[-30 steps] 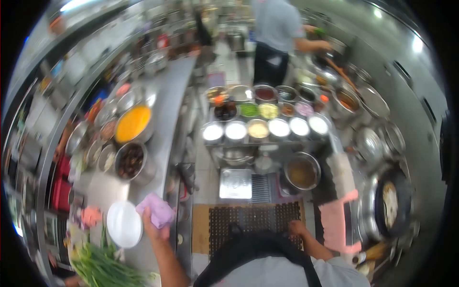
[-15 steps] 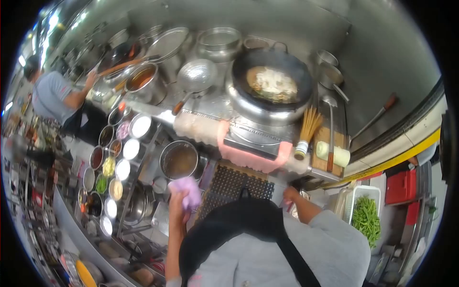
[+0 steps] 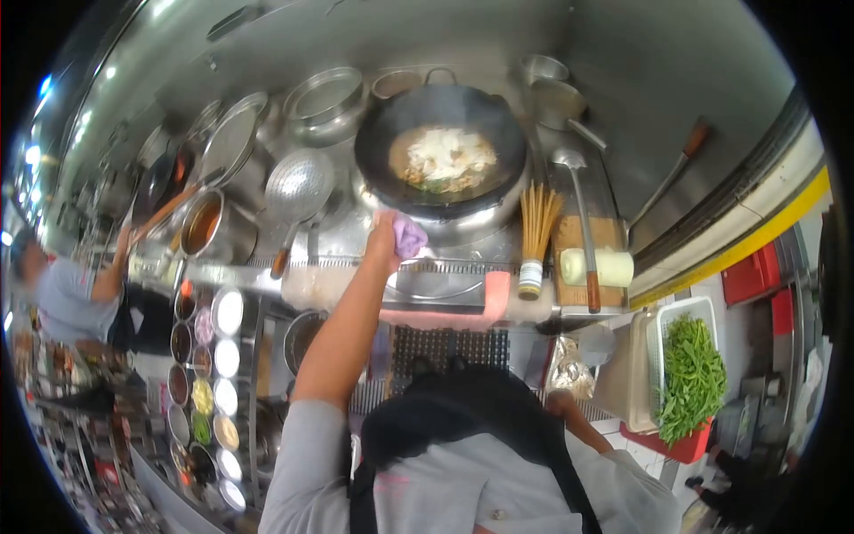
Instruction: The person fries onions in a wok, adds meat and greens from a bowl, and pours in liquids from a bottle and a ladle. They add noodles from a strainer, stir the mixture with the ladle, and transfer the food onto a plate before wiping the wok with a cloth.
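My left hand [image 3: 382, 238] is closed around a folded purple cloth [image 3: 410, 237], at the front left side of the stove ring. Just beyond it sits a black wok [image 3: 374, 165], with white pieces over browned food and some green in it, and faint steam above. Whether the cloth touches the wok or the ring cannot be made out. Low at my right side is my right hand [image 3: 561, 403], its fingers mostly hidden, near a shiny crinkled silver wrapping [image 3: 571, 369].
Left of the wok lie a perforated skimmer [image 3: 300, 185] and a pot of reddish-brown liquid [image 3: 203, 227]. A bamboo brush [image 3: 536, 231] and a ladle [image 3: 583, 222] lie right. Below stands a basket of green vegetables [image 3: 692, 378]. A co-worker [image 3: 67, 298] stands far left.
My left hand has moved forward with the purple cloth, from beside my body to the wok's front edge. My view has turned left-to-right, and my right hand stays low.
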Tool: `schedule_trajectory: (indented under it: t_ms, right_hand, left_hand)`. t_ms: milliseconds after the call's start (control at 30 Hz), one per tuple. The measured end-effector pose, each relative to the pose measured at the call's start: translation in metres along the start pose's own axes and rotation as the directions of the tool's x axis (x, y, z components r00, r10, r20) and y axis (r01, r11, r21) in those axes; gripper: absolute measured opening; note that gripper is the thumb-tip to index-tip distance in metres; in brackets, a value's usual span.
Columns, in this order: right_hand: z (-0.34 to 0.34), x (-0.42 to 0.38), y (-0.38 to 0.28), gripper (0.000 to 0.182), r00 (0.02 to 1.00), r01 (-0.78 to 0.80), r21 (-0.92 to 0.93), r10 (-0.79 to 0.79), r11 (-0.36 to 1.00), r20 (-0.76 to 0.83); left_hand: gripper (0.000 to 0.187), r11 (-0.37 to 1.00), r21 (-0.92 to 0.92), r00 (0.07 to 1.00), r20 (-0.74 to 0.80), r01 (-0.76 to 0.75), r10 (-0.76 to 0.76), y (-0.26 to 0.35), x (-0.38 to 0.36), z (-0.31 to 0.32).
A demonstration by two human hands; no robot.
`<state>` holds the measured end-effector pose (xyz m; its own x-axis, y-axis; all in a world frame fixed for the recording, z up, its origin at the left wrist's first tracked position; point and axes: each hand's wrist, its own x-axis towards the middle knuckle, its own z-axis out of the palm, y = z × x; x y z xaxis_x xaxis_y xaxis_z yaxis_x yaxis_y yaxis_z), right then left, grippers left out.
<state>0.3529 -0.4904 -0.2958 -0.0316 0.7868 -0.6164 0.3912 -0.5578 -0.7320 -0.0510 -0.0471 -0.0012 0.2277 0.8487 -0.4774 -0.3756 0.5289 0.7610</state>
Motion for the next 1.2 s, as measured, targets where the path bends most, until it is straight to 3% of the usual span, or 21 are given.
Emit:
schedule_trajectory:
  t_ms: [33,100,167,200,267,400,433,467,533,567,667,700,733,833,933,1000,1067,1100,1133,1167,1200]
  right_hand:
    - [0.008,-0.008,0.003,0.013,0.997,0.075,0.019,-0.075,0.997,-0.03]
    - [0.025,-0.027,0.014,0.014,0.959,0.271,0.039,-0.266,0.962,-0.094]
    - [0.03,-0.043,-0.009,0.015,0.878,0.453,-0.332,-0.479,0.828,0.002]
    - [0.033,-0.052,-0.021,0.017,0.817,0.522,-0.488,-0.575,0.7,0.049]
    - [0.041,-0.055,-0.027,0.018,0.867,0.397,-0.85,-0.444,0.346,0.225]
    - [0.073,-0.036,0.004,0.021,0.937,0.292,-0.9,-0.285,0.323,0.202]
    - [0.076,-0.025,-0.014,0.02,0.999,0.018,-0.806,-0.034,0.592,-0.002]
    - [0.074,-0.017,-0.022,0.019,0.99,0.053,-0.846,-0.136,0.53,-0.023]
    - [0.079,-0.023,-0.017,0.02,0.951,0.12,-0.912,-0.309,0.391,-0.007]
    - [0.078,-0.014,-0.014,0.022,0.97,0.094,-0.821,-0.239,0.563,-0.053]
    - [0.081,0.021,0.046,0.025,0.913,0.043,-0.646,-0.292,0.762,-0.284]
    - [0.066,0.007,0.007,0.026,0.933,0.125,-0.86,-0.353,0.495,-0.068]
    - [0.059,0.006,0.001,0.023,0.914,0.221,-0.849,-0.405,0.48,0.008]
    - [0.044,-0.003,0.002,0.012,0.805,0.485,-0.777,-0.552,0.401,0.217]
    - [0.037,0.009,0.007,0.009,0.833,0.504,-0.369,-0.552,0.781,-0.03]
    - [0.034,0.017,0.008,0.01,0.927,0.327,0.028,-0.315,0.944,-0.204]
    - [0.039,0.02,0.007,0.007,0.956,-0.028,0.475,0.162,0.88,-0.244]
    - [0.033,0.009,0.0,0.006,0.972,0.124,0.076,-0.105,0.989,-0.212]
    - [0.027,-0.002,-0.007,0.011,0.916,0.301,-0.317,-0.365,0.899,-0.165]
    - [0.02,-0.002,-0.003,0.013,0.869,0.383,-0.646,-0.495,0.66,0.008]
    - [0.014,0.002,0.001,0.015,0.808,0.433,-0.849,-0.548,0.303,0.217]
  left_hand:
    - [0.029,0.999,-0.048,0.993,0.119,0.016,-0.01,0.005,0.022,-0.001]
    - [0.03,0.994,-0.039,0.995,0.002,0.101,-0.101,0.005,0.049,0.018]
    - [0.026,0.981,-0.032,0.976,-0.095,0.191,-0.194,0.008,0.055,0.041]
    - [0.023,0.969,-0.064,0.971,-0.008,0.24,-0.241,0.01,0.064,0.041]
    - [0.018,0.932,-0.119,0.933,0.16,0.343,-0.323,0.007,0.09,0.026]
    - [0.016,0.968,-0.213,0.989,-0.038,0.134,-0.145,0.003,0.062,0.046]
    - [0.017,0.96,-0.271,0.994,-0.059,0.077,-0.096,0.008,0.043,0.055]
    - [0.017,0.949,-0.275,0.988,0.043,0.153,-0.147,0.021,0.026,0.061]
    - [0.019,0.933,-0.3,0.981,0.051,0.196,-0.19,0.021,0.028,0.052]
    - [0.02,0.939,-0.3,0.983,-0.009,0.171,-0.182,0.022,0.03,0.052]
    - [0.021,0.936,-0.275,0.975,0.041,0.22,-0.217,0.034,-0.015,0.065]
    - [0.022,0.944,-0.261,0.971,0.181,0.203,-0.159,0.034,-0.025,0.064]
    - [0.022,0.934,-0.271,0.968,0.157,0.231,-0.194,0.037,-0.022,0.061]
    - [0.021,0.912,-0.315,0.964,0.129,0.263,-0.234,0.044,0.014,0.056]
    - [0.016,0.973,-0.23,1.0,-0.012,0.014,-0.017,-0.002,-0.006,0.046]
    - [0.011,0.957,-0.287,0.997,0.079,0.046,-0.024,-0.028,-0.054,0.031]
    - [0.009,0.991,-0.13,0.999,0.029,0.021,-0.018,-0.027,-0.096,0.029]
    - [0.009,0.984,-0.18,0.999,0.033,0.002,0.004,-0.032,-0.086,0.02]
    - [0.007,0.952,-0.301,0.998,0.003,0.066,-0.068,-0.018,-0.073,0.027]
    - [0.005,0.956,-0.285,0.997,0.014,0.073,-0.072,-0.007,-0.043,0.028]
    - [0.006,0.962,-0.268,0.998,0.01,0.06,-0.059,0.001,-0.028,0.03]
